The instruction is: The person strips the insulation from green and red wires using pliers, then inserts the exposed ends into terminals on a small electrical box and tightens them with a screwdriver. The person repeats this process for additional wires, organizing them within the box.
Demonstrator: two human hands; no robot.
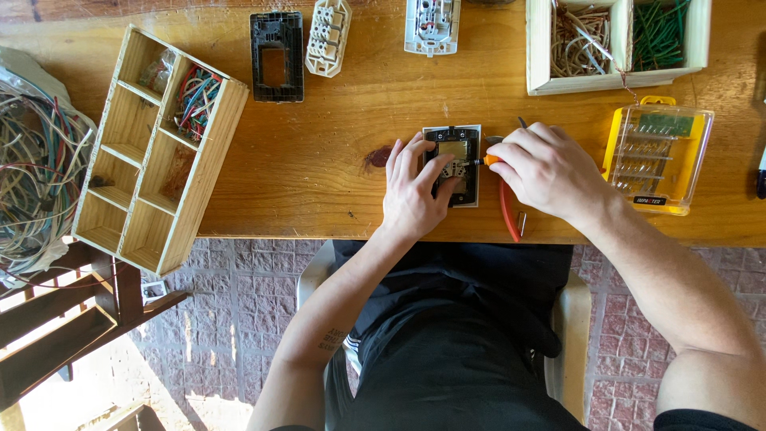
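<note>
A black and white wall-switch module (456,152) lies on the wooden table (319,152) near its front edge. My left hand (412,191) rests on its left side, fingers holding it down. My right hand (546,172) grips a small orange-handled screwdriver (488,160) whose tip points left into the module's middle. A red-handled tool (508,211) lies under my right wrist, partly hidden.
A yellow screwdriver-bit case (656,156) sits to the right. A wooden compartment tray (155,152) with wires stands left, beside a wire bundle (36,168). At the back are a black frame (276,56), two white switch parts (328,36), and a wooden box (614,44) of wire pieces.
</note>
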